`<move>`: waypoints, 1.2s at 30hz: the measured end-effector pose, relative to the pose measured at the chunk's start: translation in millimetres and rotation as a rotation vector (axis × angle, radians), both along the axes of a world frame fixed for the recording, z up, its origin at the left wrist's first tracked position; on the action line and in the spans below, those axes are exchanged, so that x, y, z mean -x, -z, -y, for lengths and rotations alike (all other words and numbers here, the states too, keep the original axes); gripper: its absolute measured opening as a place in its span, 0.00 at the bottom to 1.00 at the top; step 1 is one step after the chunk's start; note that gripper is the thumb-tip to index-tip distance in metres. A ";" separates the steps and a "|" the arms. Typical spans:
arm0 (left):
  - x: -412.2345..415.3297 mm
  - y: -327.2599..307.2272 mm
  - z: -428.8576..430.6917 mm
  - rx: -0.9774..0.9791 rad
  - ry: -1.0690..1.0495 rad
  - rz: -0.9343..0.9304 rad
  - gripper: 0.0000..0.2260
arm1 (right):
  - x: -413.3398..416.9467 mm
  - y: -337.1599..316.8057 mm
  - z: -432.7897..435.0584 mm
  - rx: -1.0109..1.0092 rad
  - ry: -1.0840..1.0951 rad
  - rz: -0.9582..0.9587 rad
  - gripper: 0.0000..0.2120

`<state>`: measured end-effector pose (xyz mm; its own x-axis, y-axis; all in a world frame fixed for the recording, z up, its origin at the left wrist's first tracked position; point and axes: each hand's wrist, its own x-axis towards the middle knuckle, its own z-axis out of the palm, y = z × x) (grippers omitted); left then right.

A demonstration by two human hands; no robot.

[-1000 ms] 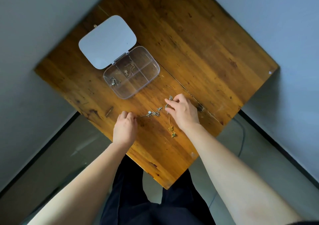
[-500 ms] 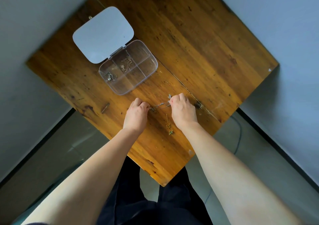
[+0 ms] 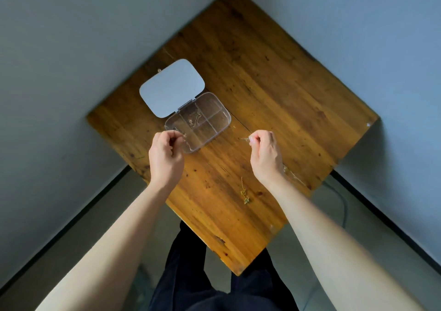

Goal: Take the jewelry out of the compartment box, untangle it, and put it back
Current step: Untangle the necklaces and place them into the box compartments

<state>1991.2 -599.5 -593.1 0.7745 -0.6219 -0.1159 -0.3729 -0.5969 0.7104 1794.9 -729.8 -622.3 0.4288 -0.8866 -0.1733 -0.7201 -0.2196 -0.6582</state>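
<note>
A clear compartment box [image 3: 210, 129] lies open on the wooden table [image 3: 274, 91], its grey lid [image 3: 171, 87] folded back to the left. A small chain [image 3: 193, 119] rests in one of its middle compartments. My left hand [image 3: 165, 153] is raised in front of the box's near corner, fingers pinched on one end of a thin silver chain. My right hand [image 3: 263, 150] is held apart to the right and pinches the other end [image 3: 245, 139]. The stretch of chain between my hands is too fine to make out. A gold chain [image 3: 244, 191] lies on the table below my right hand.
The table stands in a corner between two grey walls. Its near corner [image 3: 238, 271] points at my legs. A dark cable [image 3: 342, 205] runs on the floor to the right.
Both hands lifted off the table and spread apart, each holding an end of the silver chain. The gold chain stayed on the table. The camera tilted, shifting the table lower in view.
</note>
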 end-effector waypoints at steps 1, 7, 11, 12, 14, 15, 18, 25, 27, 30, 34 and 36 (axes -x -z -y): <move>-5.7 -4.4 1.7 0.025 -0.012 0.008 0.04 | -3.4 -3.7 1.4 -0.007 0.010 0.025 0.07; -21.1 -7.1 9.4 0.112 -0.067 -0.048 0.04 | -20.5 -16.1 5.0 -0.007 0.060 0.135 0.07; -14.4 11.6 10.8 0.026 -0.066 -0.109 0.05 | -24.7 -17.0 3.1 -0.007 0.081 0.185 0.07; -11.6 18.4 10.7 -0.027 -0.062 -0.134 0.04 | -25.6 -19.0 2.7 0.002 0.083 0.202 0.07; -7.0 31.8 9.9 -0.135 -0.059 -0.189 0.03 | -28.4 -25.9 2.3 0.023 0.082 0.245 0.06; -5.1 36.5 9.4 -0.175 -0.060 -0.215 0.03 | -30.3 -30.3 2.4 0.033 0.078 0.270 0.06; 1.3 40.1 8.0 -0.183 -0.042 -0.266 0.03 | -37.7 -44.8 4.0 0.040 0.047 0.337 0.06; 6.1 -1.9 6.0 0.127 -0.132 -0.207 0.04 | -63.3 -75.5 8.8 0.062 -0.045 0.444 0.08; 2.4 -15.1 6.4 0.175 -0.173 -0.205 0.04 | -71.2 -81.1 9.9 0.053 -0.074 0.465 0.09; -1.6 -30.9 6.8 0.241 -0.196 -0.224 0.04 | -81.2 -85.2 11.9 0.049 -0.100 0.465 0.09; -3.6 -41.2 5.8 0.274 -0.213 -0.258 0.03 | -87.2 -79.2 14.6 0.002 -0.135 0.425 0.09; -2.9 -45.3 5.0 0.299 -0.227 -0.268 0.04 | -88.3 -70.1 14.0 -0.044 -0.147 0.393 0.08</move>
<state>1994.1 -604.4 -547.8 0.8622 -0.4766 -0.1716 -0.0364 -0.3962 0.9174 1883.2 -743.7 -552.3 0.5908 -0.8068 -0.0075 -0.3759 -0.2670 -0.8873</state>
